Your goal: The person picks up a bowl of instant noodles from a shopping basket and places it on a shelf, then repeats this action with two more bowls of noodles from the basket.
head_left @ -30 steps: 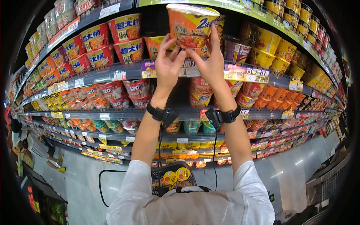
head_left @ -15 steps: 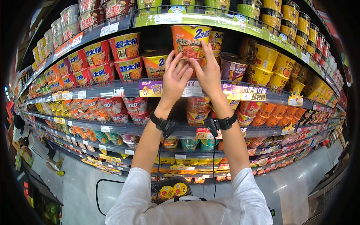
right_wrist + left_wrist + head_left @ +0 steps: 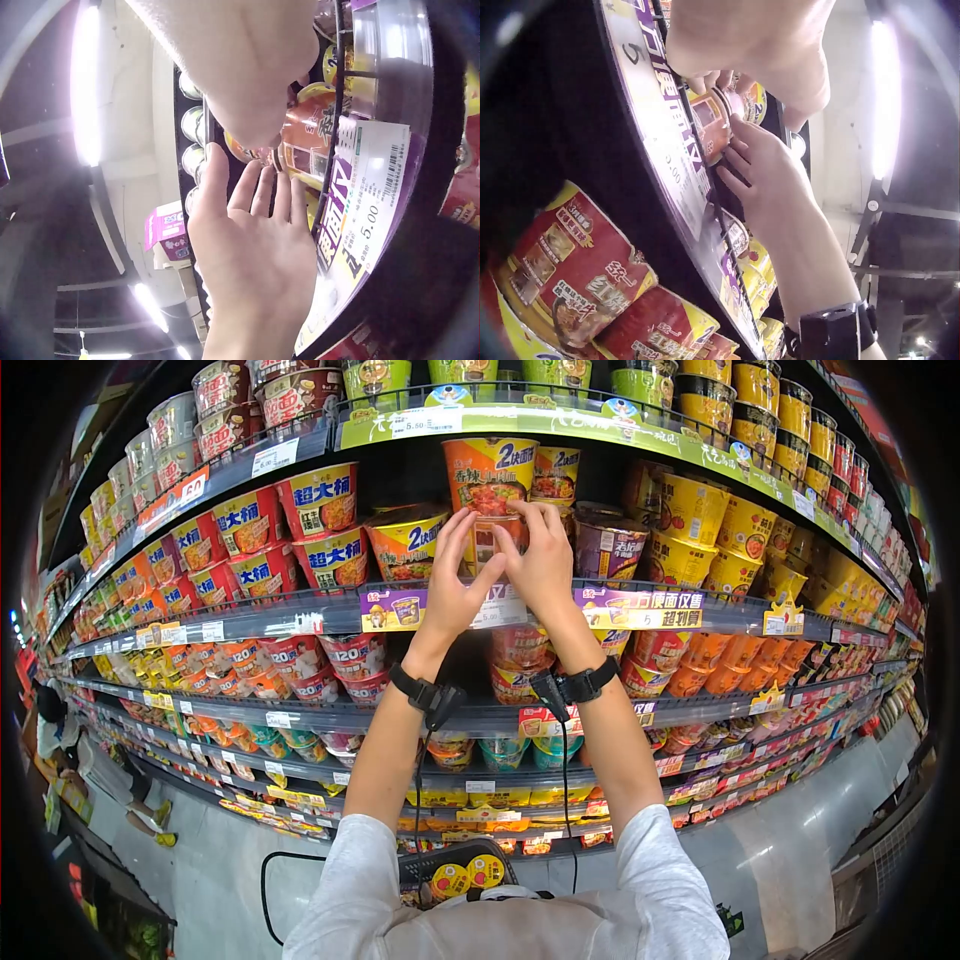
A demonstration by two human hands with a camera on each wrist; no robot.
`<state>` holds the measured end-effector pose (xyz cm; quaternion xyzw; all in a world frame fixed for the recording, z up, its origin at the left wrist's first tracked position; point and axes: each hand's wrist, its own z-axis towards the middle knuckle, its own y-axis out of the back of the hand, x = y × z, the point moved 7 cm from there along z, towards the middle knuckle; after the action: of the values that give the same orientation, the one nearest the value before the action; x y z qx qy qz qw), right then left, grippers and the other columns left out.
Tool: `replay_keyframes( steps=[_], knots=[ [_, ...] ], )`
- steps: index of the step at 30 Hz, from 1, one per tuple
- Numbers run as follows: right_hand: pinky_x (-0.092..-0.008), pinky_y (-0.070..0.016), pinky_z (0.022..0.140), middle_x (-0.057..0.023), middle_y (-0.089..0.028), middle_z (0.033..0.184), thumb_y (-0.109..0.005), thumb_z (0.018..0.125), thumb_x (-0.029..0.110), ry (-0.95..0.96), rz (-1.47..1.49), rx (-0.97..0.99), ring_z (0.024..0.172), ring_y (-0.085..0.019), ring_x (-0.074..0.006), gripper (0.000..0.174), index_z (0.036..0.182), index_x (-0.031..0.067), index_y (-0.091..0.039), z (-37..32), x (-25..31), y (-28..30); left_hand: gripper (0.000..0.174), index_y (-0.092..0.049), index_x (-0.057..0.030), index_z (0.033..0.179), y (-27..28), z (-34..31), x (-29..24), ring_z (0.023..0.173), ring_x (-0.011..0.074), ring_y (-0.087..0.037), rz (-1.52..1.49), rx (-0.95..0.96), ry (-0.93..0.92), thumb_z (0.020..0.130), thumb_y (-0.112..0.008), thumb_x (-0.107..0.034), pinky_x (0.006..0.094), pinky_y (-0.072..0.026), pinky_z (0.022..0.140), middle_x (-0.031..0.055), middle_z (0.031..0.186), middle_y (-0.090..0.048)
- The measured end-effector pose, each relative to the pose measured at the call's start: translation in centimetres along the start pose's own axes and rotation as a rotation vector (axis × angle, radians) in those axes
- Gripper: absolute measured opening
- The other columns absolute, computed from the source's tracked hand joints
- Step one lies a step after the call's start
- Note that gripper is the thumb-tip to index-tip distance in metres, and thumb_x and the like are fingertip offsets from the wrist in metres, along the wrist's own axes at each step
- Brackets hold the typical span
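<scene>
An orange-and-yellow instant noodle bucket (image 3: 488, 475) stands upright on another noodle bucket (image 3: 484, 545) on the shelf. My left hand (image 3: 455, 582) is at the stack's left side, its long fingers extended against the buckets where they meet. My right hand (image 3: 543, 555) lies on the right side, fingers stretched and slightly bent along the front. In the right wrist view the left palm (image 3: 255, 240) faces the camera with straight fingertips near the lower bucket. The left wrist view has the right hand (image 3: 769, 169) with spread fingers at the bucket's side.
Purple noodle buckets (image 3: 608, 545) stand to the right and an orange-yellow one (image 3: 405, 543) to the left. A price rail (image 3: 640, 610) runs along the shelf's front edge, and a green-labelled shelf (image 3: 560, 422) hangs above. Below, a basket (image 3: 415, 865) holds yellow-lidded tubs.
The upper noodle bucket was raised and tilted between both hands; it has come down onto the lower one. Both hands have slid down its sides and loosened. The head view has shifted slightly.
</scene>
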<state>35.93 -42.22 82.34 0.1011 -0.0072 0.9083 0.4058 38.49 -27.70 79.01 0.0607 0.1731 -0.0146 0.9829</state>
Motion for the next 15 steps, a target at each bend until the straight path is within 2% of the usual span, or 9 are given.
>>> replay_keyframes(
  steps=[4,6,7,11,13,15],
  knots=[
    [-0.0451,-0.0536,0.089,-0.0161,-0.062,0.119,-0.077,0.088,0.023,0.032,-0.045,0.018,0.11,-0.062,-0.0383,0.039,0.123,0.0072,-0.068,-0.4,0.0,-0.2,0.068,-0.042,0.0048,0.152,-0.2,0.0,0.5,0.151,0.0312,-0.036,0.112,0.005,-0.017,0.098,-0.072,-0.025,0.041,-0.0289,0.123,0.0226,0.16,-0.04],
    [-0.0449,-0.0533,0.091,-0.0163,-0.062,0.119,-0.077,0.088,0.024,0.03,-0.066,0.028,0.112,-0.061,-0.0383,0.04,0.123,0.0077,-0.069,-0.6,-0.2,-0.5,0.071,-0.047,0.0071,0.147,-0.5,0.1,0.3,0.15,0.0416,-0.036,0.221,-0.012,-0.044,0.093,-0.076,-0.028,0.045,-0.0325,0.121,0.0294,0.157,-0.042],
    [-0.0451,-0.053,0.091,-0.0165,-0.061,0.119,-0.077,0.088,0.025,0.039,-0.077,0.02,0.113,-0.061,-0.0384,0.04,0.123,0.0076,-0.069,-0.6,-0.2,-0.5,0.068,-0.048,0.0076,0.146,-0.7,0.1,0.3,0.15,0.0434,-0.036,0.245,-0.017,-0.061,0.097,-0.072,-0.032,0.0455,-0.0318,0.121,0.0308,0.157,-0.041],
    [-0.0457,-0.0519,0.093,-0.0174,-0.061,0.119,-0.078,0.087,0.023,0.067,-0.076,0.029,0.112,-0.06,-0.0394,0.04,0.123,0.0073,-0.069,-0.6,-0.7,-0.8,0.06,-0.05,0.0066,0.145,-0.8,0.2,0.8,0.15,0.0446,-0.035,0.241,-0.012,-0.034,0.104,-0.063,-0.035,0.0466,-0.0306,0.121,0.0315,0.156,-0.041],
    [-0.0449,-0.0519,0.093,-0.0173,-0.062,0.119,-0.078,0.085,0.02,0.089,-0.065,0.041,0.111,-0.06,-0.0394,0.04,0.122,0.0073,-0.069,-0.7,-0.8,-0.9,0.06,-0.051,0.0056,0.145,-0.6,0.3,0.8,0.15,0.0456,-0.034,0.227,0.004,-0.039,0.104,-0.062,-0.036,0.0464,-0.0302,0.121,0.0309,0.156,-0.042],
    [-0.0453,-0.0519,0.093,-0.0171,-0.062,0.118,-0.078,0.086,0.024,0.08,-0.079,0.055,0.11,-0.061,-0.0391,0.037,0.119,0.0076,-0.071,-0.8,-1.1,-1.1,0.059,-0.052,0.0038,0.144,-0.4,0.2,0.9,0.15,0.0463,-0.034,0.235,0.027,-0.04,0.104,-0.062,-0.038,0.0456,-0.0307,0.121,0.0298,0.155,-0.043]
  ],
)
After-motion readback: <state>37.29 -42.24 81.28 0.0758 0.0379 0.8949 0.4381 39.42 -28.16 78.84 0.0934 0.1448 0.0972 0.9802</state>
